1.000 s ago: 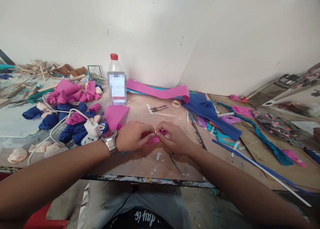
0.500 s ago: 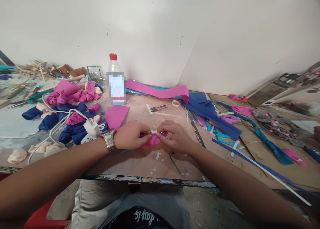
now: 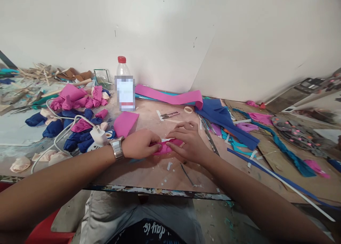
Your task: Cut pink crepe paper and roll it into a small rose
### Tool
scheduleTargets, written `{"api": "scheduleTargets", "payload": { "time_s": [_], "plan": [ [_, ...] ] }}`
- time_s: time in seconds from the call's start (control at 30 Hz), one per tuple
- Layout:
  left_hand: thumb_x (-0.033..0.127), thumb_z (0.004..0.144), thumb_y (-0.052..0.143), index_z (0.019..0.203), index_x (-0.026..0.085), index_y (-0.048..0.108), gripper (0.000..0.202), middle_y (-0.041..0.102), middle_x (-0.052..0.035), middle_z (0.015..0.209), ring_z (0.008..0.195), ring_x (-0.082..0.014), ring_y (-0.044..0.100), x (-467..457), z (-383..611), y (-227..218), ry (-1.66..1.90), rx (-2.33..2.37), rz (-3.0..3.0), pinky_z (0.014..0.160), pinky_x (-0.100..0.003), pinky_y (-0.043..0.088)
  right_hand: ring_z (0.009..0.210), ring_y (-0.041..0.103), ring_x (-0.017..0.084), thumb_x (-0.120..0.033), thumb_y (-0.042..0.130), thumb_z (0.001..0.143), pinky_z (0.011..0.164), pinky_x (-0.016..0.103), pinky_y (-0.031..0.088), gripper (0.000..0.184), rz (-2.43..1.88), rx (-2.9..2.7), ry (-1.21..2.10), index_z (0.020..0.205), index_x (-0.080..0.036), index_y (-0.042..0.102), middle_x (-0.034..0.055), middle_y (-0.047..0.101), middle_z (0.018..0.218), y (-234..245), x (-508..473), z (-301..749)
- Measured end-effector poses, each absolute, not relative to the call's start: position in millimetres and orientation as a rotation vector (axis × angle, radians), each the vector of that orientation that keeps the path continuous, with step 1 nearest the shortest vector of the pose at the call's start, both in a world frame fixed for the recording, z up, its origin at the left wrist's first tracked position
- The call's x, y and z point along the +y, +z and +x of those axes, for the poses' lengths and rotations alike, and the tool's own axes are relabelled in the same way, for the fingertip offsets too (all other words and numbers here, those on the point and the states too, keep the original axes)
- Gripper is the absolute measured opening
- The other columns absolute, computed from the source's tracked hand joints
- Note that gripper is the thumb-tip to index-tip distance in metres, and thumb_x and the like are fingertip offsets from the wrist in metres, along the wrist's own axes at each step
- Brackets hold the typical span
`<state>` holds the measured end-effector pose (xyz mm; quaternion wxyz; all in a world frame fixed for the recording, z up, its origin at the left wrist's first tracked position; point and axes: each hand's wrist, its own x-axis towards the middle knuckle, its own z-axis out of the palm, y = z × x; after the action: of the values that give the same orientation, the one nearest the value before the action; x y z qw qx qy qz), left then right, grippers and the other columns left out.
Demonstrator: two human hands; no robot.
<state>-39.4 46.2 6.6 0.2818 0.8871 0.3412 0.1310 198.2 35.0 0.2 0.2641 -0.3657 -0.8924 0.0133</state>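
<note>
A piece of pink crepe paper (image 3: pixel 164 148) lies low over the table in front of me, folded or gathered, with a whitish bit along its far side. My left hand (image 3: pixel 141 144), with a metal watch (image 3: pixel 117 148) on its wrist, pinches the left end of the paper between thumb and fingers. Over the right end is my right hand (image 3: pixel 190 142), its fingers stretched out and its thumb touching the paper. Part of the paper is hidden under both hands. Left of them lies a flat pink sheet (image 3: pixel 126 123).
Behind are thread snips (image 3: pixel 170 114), a tape ring (image 3: pixel 188 109) and a red-capped bottle (image 3: pixel 122 64). Pink and blue rolled paper flowers (image 3: pixel 77 125) and a white charger cable (image 3: pixel 56 141) crowd the left. Blue sheets (image 3: pixel 226 121) and a long white stick (image 3: pixel 293 190) lie right.
My right hand's fingers have loosened from their pinch and stretched out, uncovering more of the pink paper's right end. My left hand keeps its pinch in about the same place.
</note>
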Motion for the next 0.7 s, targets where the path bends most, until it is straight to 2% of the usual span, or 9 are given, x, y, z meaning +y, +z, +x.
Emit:
{"api": "scheduleTargets", "payload": {
  "time_s": [0.07, 0.17, 0.4, 0.7],
  "plan": [
    [0.022, 0.09, 0.052, 0.069, 0.017, 0.065, 0.025, 0.062, 0.0005, 0.061, 0.056, -0.0111, 0.048, 46.5, -38.9, 6.1, 0.356, 0.919, 2.397, 0.057, -0.025, 0.031, 0.113, 0.059, 0.03, -0.03, 0.07, 0.093, 0.105, 0.054, 0.024, 0.011, -0.991, -2.417, -0.067, 0.103, -0.028, 0.074, 0.0023, 0.079, 0.105, 1.5, 33.1, 198.5],
    [0.019, 0.089, 0.052, 0.069, 0.017, 0.065, 0.024, 0.063, 0.0005, 0.062, 0.057, -0.0111, 0.05, 46.7, -38.1, 5.2, 0.355, 0.931, 2.404, 0.058, -0.025, 0.031, 0.113, 0.059, 0.028, -0.026, 0.064, 0.096, 0.103, 0.052, 0.024, 0.016, -0.921, -2.459, -0.112, 0.11, -0.027, 0.072, 0.0026, 0.079, 0.109, 2.3, 28.8, 195.5],
    [0.029, 0.093, 0.053, 0.075, 0.017, 0.07, 0.028, 0.068, -0.0015, 0.066, 0.059, -0.0121, 0.053, 44.9, -38.4, 6.6, 0.351, 0.963, 2.401, 0.057, -0.026, 0.03, 0.088, 0.066, 0.02, -0.022, 0.065, 0.094, 0.095, 0.043, 0.032, 0.01, -0.9, -2.46, 0.095, 0.091, -0.022, 0.074, 0.0016, 0.076, 0.083, -1.9, 29.5, 190.3],
    [0.028, 0.091, 0.054, 0.081, 0.019, 0.073, 0.024, 0.073, -0.0039, 0.073, 0.066, -0.0157, 0.061, 44.9, -38.0, 4.8, 0.432, 1.117, 2.486, 0.062, -0.028, 0.033, 0.084, 0.067, 0.02, -0.024, 0.066, 0.093, 0.095, 0.042, 0.035, 0.011, -0.97, -2.402, 0.233, 0.088, -0.02, 0.074, 0.0024, 0.077, 0.083, -1.4, 34.8, 195.0]
  ]
}}
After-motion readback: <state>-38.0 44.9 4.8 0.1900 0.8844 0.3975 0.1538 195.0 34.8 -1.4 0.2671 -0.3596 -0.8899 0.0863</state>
